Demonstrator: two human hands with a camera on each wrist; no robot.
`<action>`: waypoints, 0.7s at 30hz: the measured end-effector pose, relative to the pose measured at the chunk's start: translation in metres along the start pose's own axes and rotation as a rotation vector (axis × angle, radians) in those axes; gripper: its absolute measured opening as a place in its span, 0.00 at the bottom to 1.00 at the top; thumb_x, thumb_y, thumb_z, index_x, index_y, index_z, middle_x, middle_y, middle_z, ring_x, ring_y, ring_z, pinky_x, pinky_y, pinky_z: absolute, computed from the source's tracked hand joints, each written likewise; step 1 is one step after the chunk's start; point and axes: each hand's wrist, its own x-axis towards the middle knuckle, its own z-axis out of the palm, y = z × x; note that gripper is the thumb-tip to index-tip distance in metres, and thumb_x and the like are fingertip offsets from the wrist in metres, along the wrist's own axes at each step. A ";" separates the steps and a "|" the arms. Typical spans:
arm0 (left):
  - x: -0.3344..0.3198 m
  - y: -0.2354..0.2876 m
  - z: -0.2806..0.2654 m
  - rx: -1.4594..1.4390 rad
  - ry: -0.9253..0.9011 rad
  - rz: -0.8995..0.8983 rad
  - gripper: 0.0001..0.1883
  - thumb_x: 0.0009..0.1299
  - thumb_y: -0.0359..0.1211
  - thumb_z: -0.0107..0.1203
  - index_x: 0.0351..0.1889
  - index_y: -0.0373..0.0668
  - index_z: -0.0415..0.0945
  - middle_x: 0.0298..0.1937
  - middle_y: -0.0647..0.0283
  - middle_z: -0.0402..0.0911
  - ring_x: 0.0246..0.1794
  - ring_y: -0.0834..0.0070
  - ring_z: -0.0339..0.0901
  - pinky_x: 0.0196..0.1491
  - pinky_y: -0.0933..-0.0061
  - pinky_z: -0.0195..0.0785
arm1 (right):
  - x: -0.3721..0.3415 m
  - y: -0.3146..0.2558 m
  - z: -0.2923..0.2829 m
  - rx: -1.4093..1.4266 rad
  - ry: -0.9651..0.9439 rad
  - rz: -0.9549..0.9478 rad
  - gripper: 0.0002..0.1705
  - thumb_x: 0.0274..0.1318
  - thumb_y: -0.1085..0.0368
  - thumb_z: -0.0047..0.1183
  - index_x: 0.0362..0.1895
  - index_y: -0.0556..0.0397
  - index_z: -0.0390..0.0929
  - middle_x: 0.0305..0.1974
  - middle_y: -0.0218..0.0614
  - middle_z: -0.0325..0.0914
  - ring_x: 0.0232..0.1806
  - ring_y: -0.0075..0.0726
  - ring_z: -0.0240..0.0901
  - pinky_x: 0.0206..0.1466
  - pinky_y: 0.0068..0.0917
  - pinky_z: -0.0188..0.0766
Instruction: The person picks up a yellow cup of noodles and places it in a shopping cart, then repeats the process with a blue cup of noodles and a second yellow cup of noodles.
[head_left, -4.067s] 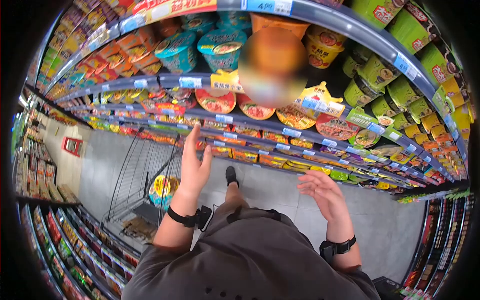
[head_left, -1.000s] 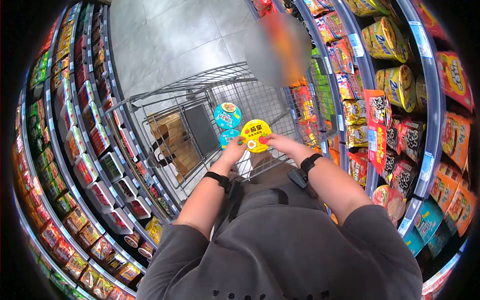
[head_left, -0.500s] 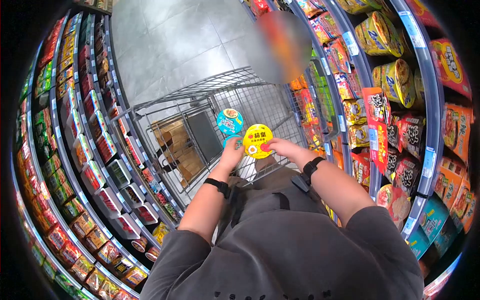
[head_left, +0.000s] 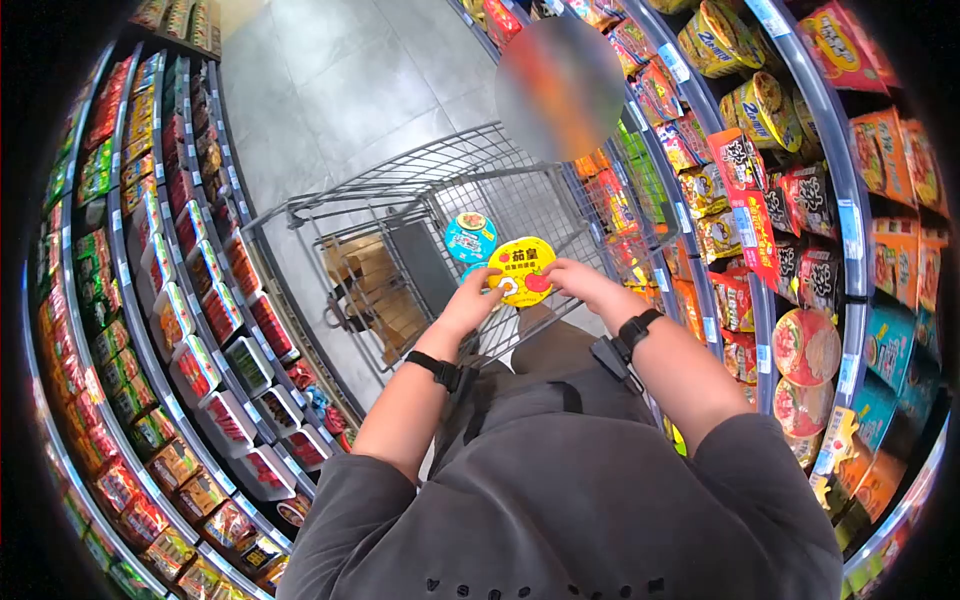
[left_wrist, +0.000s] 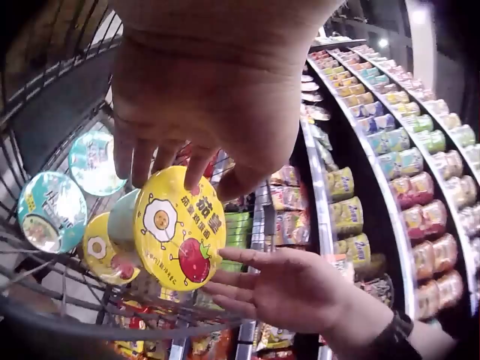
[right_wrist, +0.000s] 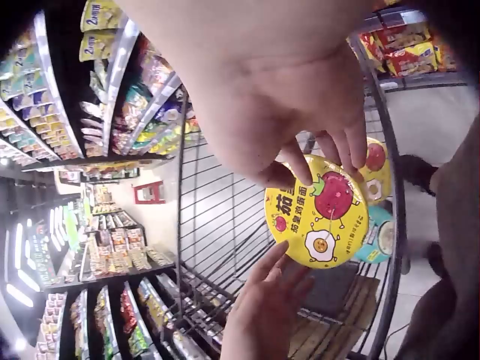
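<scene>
An instant noodle cup [head_left: 525, 272] with a yellow lid, printed with a tomato and a fried egg, is held between both hands over the shopping cart. My left hand [head_left: 470, 303] grips its left side, and my right hand [head_left: 588, 284] holds the opposite side near the rim. In the left wrist view the lid [left_wrist: 180, 229] faces the camera, and the cup's pale wall shows beside it. Below it in the cart are two teal-lidded noodle cups [left_wrist: 52, 212] and another yellow-lidded noodle cup [left_wrist: 97, 247]. The right wrist view shows fingers of both hands around the held cup [right_wrist: 319, 217].
The wire cart [head_left: 400, 170] stands directly ahead, with a brown cardboard-like piece [head_left: 365, 285] seen through its left part. Shelves of packaged noodles [head_left: 730, 190] rise close on the right. Other stocked shelves [head_left: 190, 330] line the left. Grey floor [head_left: 340, 80] stretches beyond the cart.
Earlier both hands were apart and held nothing before the noodle shelf. The person has since turned to the cart with the yellow-lidded cup in both hands. Over the last second the hands shift only slightly.
</scene>
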 end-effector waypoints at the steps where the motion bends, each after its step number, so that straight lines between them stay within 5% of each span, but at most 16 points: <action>1: -0.013 0.009 -0.011 0.010 0.008 0.014 0.26 0.74 0.40 0.63 0.66 0.37 0.75 0.63 0.47 0.78 0.64 0.56 0.77 0.66 0.61 0.69 | -0.011 -0.004 0.006 0.049 0.022 -0.008 0.24 0.64 0.59 0.53 0.62 0.50 0.78 0.55 0.35 0.81 0.60 0.31 0.74 0.58 0.31 0.70; 5: -0.076 0.049 -0.058 0.047 0.026 0.164 0.25 0.73 0.36 0.62 0.67 0.40 0.75 0.64 0.50 0.79 0.66 0.57 0.76 0.69 0.61 0.68 | -0.068 -0.027 0.032 0.030 0.016 -0.103 0.21 0.67 0.63 0.50 0.62 0.52 0.76 0.49 0.38 0.83 0.52 0.34 0.81 0.55 0.31 0.77; 7: -0.117 0.080 -0.083 0.102 0.059 0.388 0.25 0.73 0.34 0.61 0.68 0.39 0.75 0.66 0.50 0.78 0.69 0.57 0.74 0.71 0.61 0.66 | -0.107 -0.042 0.051 0.079 0.018 -0.134 0.18 0.68 0.64 0.48 0.59 0.54 0.76 0.46 0.40 0.83 0.48 0.35 0.84 0.53 0.32 0.81; 8: -0.141 0.097 -0.095 0.135 0.016 0.392 0.28 0.74 0.31 0.58 0.73 0.41 0.70 0.70 0.55 0.76 0.71 0.66 0.72 0.73 0.64 0.63 | -0.123 -0.047 0.061 0.144 -0.016 -0.138 0.17 0.69 0.64 0.46 0.59 0.53 0.75 0.46 0.41 0.83 0.47 0.37 0.84 0.52 0.33 0.82; 11: -0.198 0.124 -0.120 0.085 0.036 0.568 0.31 0.72 0.32 0.60 0.74 0.41 0.69 0.71 0.50 0.75 0.74 0.57 0.70 0.75 0.60 0.61 | -0.171 -0.051 0.088 0.263 -0.082 -0.199 0.13 0.72 0.64 0.44 0.55 0.52 0.74 0.44 0.43 0.83 0.42 0.40 0.85 0.46 0.33 0.83; 16: -0.259 0.141 -0.139 0.090 -0.095 0.799 0.54 0.63 0.41 0.71 0.84 0.39 0.50 0.81 0.43 0.59 0.83 0.52 0.56 0.82 0.57 0.47 | -0.246 -0.053 0.134 0.546 -0.173 -0.444 0.06 0.73 0.63 0.49 0.46 0.50 0.73 0.35 0.35 0.82 0.33 0.33 0.83 0.40 0.32 0.82; 21: -0.283 0.152 -0.125 0.149 -0.133 0.920 0.63 0.60 0.41 0.75 0.84 0.34 0.38 0.84 0.44 0.50 0.86 0.55 0.48 0.83 0.58 0.42 | -0.304 -0.037 0.171 0.691 -0.164 -0.670 0.06 0.72 0.63 0.51 0.45 0.51 0.73 0.33 0.34 0.82 0.32 0.30 0.82 0.38 0.31 0.82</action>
